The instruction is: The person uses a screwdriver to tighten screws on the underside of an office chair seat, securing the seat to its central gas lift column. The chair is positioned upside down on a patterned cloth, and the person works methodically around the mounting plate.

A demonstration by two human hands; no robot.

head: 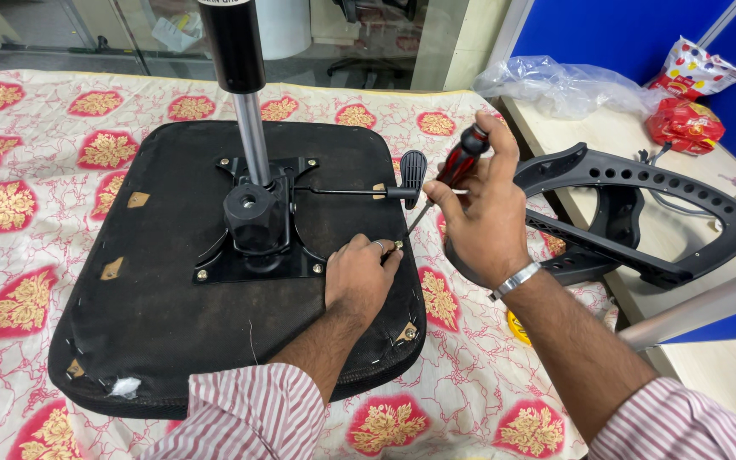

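Seat (172,324) lies upside down on patterned cloth (36,170), mechanism plate (257,247) and gas post (244,94) up. Right hand (479,213) is closed around screwdriver (462,158), tip angled down to screw (399,245) near seat's right edge. Left hand (358,277) pinches screw with fingertips, steadying it. Step in hand: driving the screw. Next likely calls for the tip seated square, with downward pressure.

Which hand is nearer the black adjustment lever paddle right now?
Right. The right hand grips the red-and-black screwdriver just beside the lever paddle; the left hand rests lower on the seat underside, farther away.
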